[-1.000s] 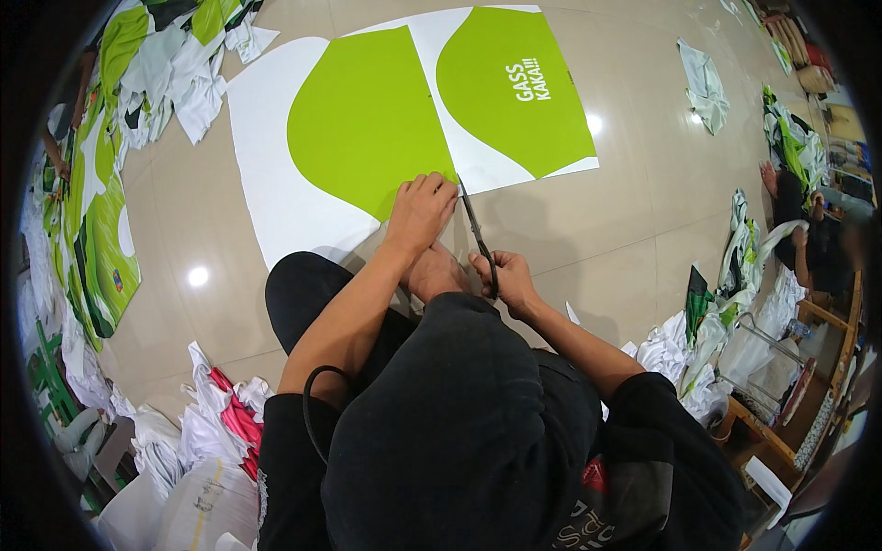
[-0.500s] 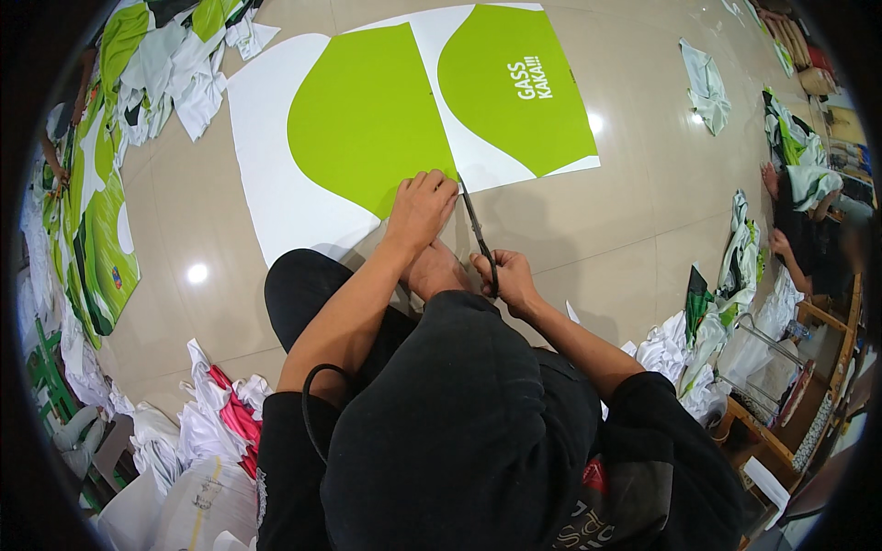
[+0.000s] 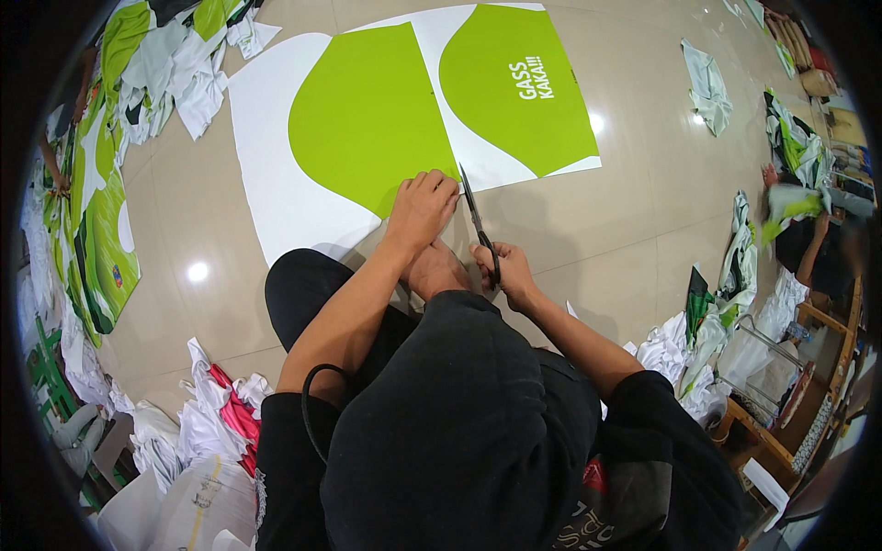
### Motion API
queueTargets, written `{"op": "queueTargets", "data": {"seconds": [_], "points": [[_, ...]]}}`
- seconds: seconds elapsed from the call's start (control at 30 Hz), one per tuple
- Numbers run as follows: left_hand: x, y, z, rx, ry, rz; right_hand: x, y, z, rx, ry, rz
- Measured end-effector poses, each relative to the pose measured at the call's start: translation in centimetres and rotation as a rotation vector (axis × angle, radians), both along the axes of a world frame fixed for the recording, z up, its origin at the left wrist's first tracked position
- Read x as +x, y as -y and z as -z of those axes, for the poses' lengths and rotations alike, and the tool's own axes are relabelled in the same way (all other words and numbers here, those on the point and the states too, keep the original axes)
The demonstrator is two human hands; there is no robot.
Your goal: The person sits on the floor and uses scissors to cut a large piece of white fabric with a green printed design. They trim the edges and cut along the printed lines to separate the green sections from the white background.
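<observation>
A white fabric sheet (image 3: 266,156) printed with two lime-green curved shapes (image 3: 367,119) lies flat on the tiled floor in front of me. My left hand (image 3: 424,204) presses with curled fingertips at the near edge of the left shape, holding the fabric there. My right hand (image 3: 505,271) grips black scissors (image 3: 476,216), their long blades pointing away from me at the seam between the shapes, just right of my left fingertips. My bare foot (image 3: 432,271) shows beneath my left wrist, beside my black-clad knee (image 3: 299,289).
Cloth piles lie at left (image 3: 101,257), lower left (image 3: 193,422) and right (image 3: 735,266). A loose pale scrap (image 3: 706,87) lies upper right. A co-worker (image 3: 799,248) handles cloth at the right; another person's arm (image 3: 57,165) shows at the left. A wooden frame (image 3: 827,317) stands lower right.
My right hand and the scissors have moved slightly forward, the blade tips now further up the fabric. My left hand stays almost in place. The co-worker at the right has moved a green-and-white cloth.
</observation>
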State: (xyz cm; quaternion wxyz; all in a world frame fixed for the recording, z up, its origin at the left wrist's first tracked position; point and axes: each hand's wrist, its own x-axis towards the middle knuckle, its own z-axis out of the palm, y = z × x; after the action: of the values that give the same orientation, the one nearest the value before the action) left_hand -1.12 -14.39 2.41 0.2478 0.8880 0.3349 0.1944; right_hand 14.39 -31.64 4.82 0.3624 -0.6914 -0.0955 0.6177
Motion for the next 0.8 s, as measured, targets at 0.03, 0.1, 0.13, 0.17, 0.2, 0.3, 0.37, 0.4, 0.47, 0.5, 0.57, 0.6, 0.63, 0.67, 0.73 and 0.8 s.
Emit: {"op": "queueTargets", "data": {"seconds": [0.03, 0.1, 0.13, 0.17, 0.2, 0.3, 0.37, 0.4, 0.47, 0.5, 0.57, 0.6, 0.63, 0.67, 0.73, 0.8], "points": [[0.0, 0.0, -0.1, -0.008, -0.003, -0.001, 0.1, -0.3, 0.1, 0.010, -0.008, 0.003], [0.0, 0.0, -0.2, -0.017, 0.004, 0.000, 0.1, -0.8, 0.1, 0.019, -0.018, 0.011], [-0.1, 0.0, -0.3, -0.017, 0.014, 0.001, 0.1, -1.0, 0.0, 0.023, -0.023, 0.014], [-0.1, 0.0, -0.3, -0.018, 0.023, 0.002, 0.1, -1.3, 0.0, 0.024, -0.023, 0.012], [-0.1, 0.0, -0.4, -0.017, 0.029, 0.002, 0.1, -1.4, -0.1, 0.025, -0.022, 0.010], [-0.1, 0.0, -0.4, -0.005, 0.041, 0.001, 0.0, -1.7, 0.0, 0.033, -0.020, 0.010], [-0.1, 0.0, -0.3, 0.012, 0.043, -0.002, 0.0, -1.8, 0.2, 0.035, -0.017, 0.005], [-0.1, 0.0, -0.3, 0.010, 0.040, -0.003, 0.1, -1.8, 0.2, 0.032, -0.013, -0.001], [-0.1, 0.0, -0.4, 0.006, 0.034, -0.005, 0.0, -1.8, 0.2, 0.027, -0.008, -0.003], [-0.1, 0.0, -0.4, 0.004, 0.041, -0.001, 0.0, -1.9, 0.1, 0.025, -0.007, 0.001], [-0.2, 0.0, -0.4, 0.000, 0.056, 0.007, -0.1, -1.9, 0.1, 0.026, -0.005, 0.011], [-0.2, 0.0, -0.4, 0.003, 0.047, 0.003, -0.1, -1.9, 0.2, 0.030, -0.003, 0.019], [-0.1, 0.0, -0.4, 0.007, 0.038, -0.002, -0.2, -1.9, 0.3, 0.034, -0.001, 0.026], [-0.1, 0.0, -0.4, 0.010, 0.029, -0.006, -0.2, -1.8, 0.4, 0.033, 0.003, 0.026], [-0.1, 0.0, -0.5, 0.005, 0.024, -0.007, -0.2, -1.8, 0.6, 0.032, 0.012, 0.027], [-0.1, 0.0, -0.4, 0.006, 0.023, -0.007, -0.2, -1.8, 0.8, 0.028, 0.024, 0.021]]}}
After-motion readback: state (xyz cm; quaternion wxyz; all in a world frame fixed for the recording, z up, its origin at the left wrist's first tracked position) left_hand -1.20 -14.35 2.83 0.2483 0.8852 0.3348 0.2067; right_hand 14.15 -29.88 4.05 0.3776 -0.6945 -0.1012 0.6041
